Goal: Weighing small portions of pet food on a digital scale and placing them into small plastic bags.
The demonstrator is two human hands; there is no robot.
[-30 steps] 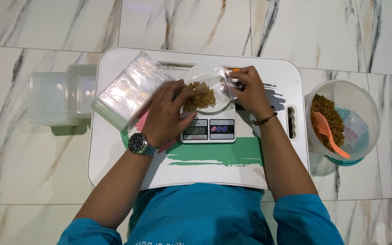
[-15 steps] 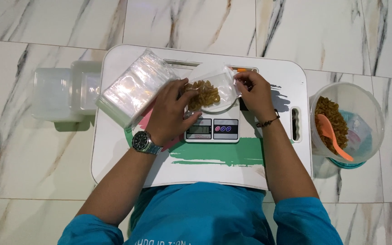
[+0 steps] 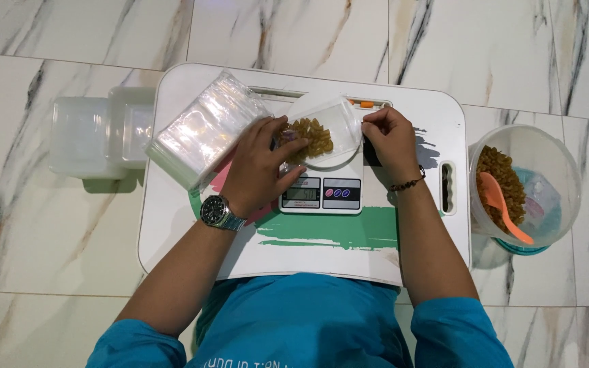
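Note:
A small clear plastic bag (image 3: 332, 129) with yellow-brown dried bits inside lies on a white digital kitchen scale (image 3: 322, 193). My left hand (image 3: 262, 165), with a wristwatch, presses on the bag's left side over the contents. At the bag's right edge, my right hand (image 3: 388, 138), wearing a bead bracelet, pinches it. The scale stands on a white lap table (image 3: 417, 225) with a green and pink print.
A stack of clear empty bags (image 3: 204, 134) lies on the table's left part. Clear plastic boxes (image 3: 100, 136) sit on the marble floor to the left. A round tub (image 3: 525, 184) with more dried bits and an orange spoon (image 3: 504, 206) stands to the right.
My right hand has slid along the bag's right edge and my left hand has shifted slightly over the contents. The bag stays on the scale.

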